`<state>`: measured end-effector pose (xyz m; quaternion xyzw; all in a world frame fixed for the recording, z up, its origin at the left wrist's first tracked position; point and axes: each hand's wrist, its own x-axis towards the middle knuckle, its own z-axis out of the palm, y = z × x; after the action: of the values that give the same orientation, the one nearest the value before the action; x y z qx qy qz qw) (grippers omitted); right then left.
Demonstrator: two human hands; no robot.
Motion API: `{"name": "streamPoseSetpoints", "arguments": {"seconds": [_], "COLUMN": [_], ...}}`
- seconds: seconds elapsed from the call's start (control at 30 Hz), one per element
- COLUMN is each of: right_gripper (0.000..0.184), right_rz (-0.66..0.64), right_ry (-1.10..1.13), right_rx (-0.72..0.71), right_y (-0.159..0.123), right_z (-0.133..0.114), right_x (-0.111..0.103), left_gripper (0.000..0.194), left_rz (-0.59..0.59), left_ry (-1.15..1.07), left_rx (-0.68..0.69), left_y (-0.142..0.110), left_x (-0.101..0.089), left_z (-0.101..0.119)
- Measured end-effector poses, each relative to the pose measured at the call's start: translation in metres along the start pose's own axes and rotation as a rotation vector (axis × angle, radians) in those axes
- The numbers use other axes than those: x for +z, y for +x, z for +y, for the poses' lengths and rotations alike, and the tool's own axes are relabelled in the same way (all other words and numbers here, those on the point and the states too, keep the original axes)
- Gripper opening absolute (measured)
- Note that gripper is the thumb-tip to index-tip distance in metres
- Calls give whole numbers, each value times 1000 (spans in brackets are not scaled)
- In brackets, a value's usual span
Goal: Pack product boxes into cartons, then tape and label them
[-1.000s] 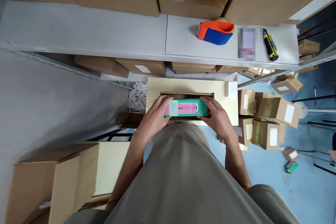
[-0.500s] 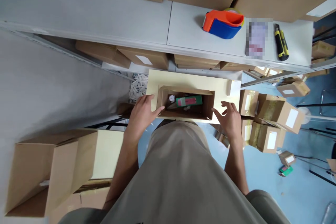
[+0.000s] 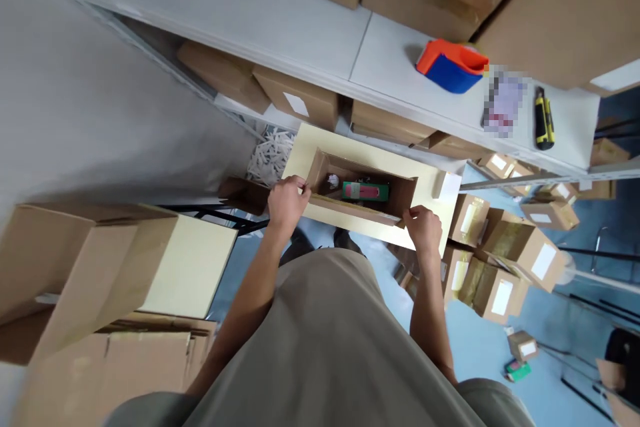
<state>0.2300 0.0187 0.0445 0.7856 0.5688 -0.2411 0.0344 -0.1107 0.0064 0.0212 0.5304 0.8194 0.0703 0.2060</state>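
An open-topped cardboard box [image 3: 356, 211] stands on a cream tabletop [image 3: 313, 138] in front of me. Inside it lie a green packet with a pink panel [image 3: 366, 191] and a crumpled bit of white paper [image 3: 333, 181]. The fingers of my left hand [image 3: 287, 205] are pinched at the box's near left corner. At the near right corner, my right hand [image 3: 424, 230] is closed on the box edge between thumb and fingers. A small white box [image 3: 447, 185] sits on the tabletop's right end.
A grey shelf [image 3: 390, 60] ahead carries large cartons, an orange and blue tape dispenser [image 3: 451, 67] and a yellow-black utility knife [image 3: 544, 119]. Shredded white paper [image 3: 271, 155] lies at the left. Stacked cartons [image 3: 520, 250] stand right; a big open carton [image 3: 90, 267] stands left.
Both hands went from spread fingers beside the box to closing on its near corners. The box and tabletop now appear turned clockwise, as the whole view has tilted.
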Motion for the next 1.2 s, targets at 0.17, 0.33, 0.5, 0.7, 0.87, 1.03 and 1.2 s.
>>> {"name": "streamPoseSetpoints", "arguments": {"seconds": [0.17,0.33,0.5,0.7,0.87,1.03,1.2], "right_gripper": [25,26,25,25,28,30,31], "right_rz": [99,172,112,4,-101,-187,-278], "right_ry": [-99,-113,-170,-277,-330,-369,-456], "right_rx": [-43,-287,-632,-1037,-1308,-1473,-1506], "right_y": [-19,-68,-135,-215,-265,-291,-294], "right_z": [-32,-105,-217,-337,-406,-447,-466], "right_x": [2,35,104,184,230,265,280], "left_gripper": [20,18,16,12,15,22,24], "left_rz": [36,177,288,493,630,729,658], "left_ry": [-56,-154,-236,-310,-390,-486,-571], "left_rx": [-55,-196,-438,-693,-899,-939,-1011], "left_y": [-27,-105,-208,-313,-372,-392,-396], "left_x": [-16,-42,-65,-78,-66,-39,-25], "left_z": [-41,-153,-282,-383,-426,-446,-455]}}
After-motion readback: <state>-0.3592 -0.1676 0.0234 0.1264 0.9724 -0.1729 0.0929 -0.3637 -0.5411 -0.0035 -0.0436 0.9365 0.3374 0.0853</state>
